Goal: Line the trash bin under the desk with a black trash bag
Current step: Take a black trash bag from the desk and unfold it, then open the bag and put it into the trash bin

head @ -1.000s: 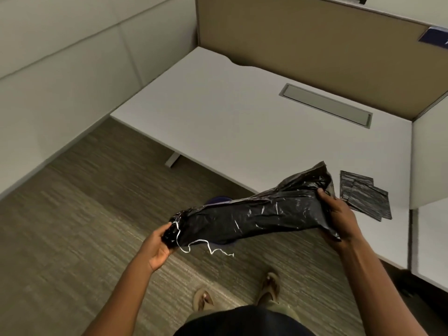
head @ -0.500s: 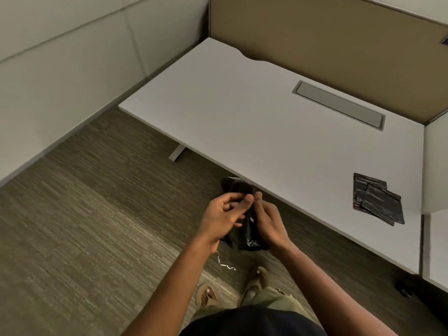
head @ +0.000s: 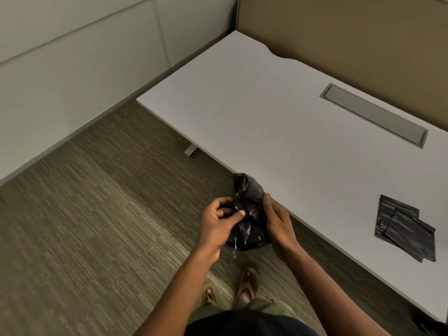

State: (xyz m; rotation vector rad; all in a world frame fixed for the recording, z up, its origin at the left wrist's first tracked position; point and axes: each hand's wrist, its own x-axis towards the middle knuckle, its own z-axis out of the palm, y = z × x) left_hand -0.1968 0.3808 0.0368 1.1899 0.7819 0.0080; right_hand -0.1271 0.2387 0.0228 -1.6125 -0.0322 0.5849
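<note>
A black trash bag (head: 249, 209) is bunched up between both hands, just in front of the white desk's (head: 278, 112) front edge. My left hand (head: 218, 221) pinches its left side with thumb and fingers. My right hand (head: 278, 221) grips its right side. A thin white string (head: 234, 248) dangles from the bag's lower part. The trash bin is not in view; the space under the desk is hidden by the desktop.
Two folded black bags (head: 404, 229) lie on the desk at the right. A grey cable tray cover (head: 373, 115) sits in the desktop near the tan partition (head: 351, 32). A desk foot (head: 191, 150) rests on the carpet. My sandalled feet (head: 244, 287) stand below.
One second ago the bag was stretched wide between my hands. They have come together and gathered it into a compact bunch. The view has shifted slightly left.
</note>
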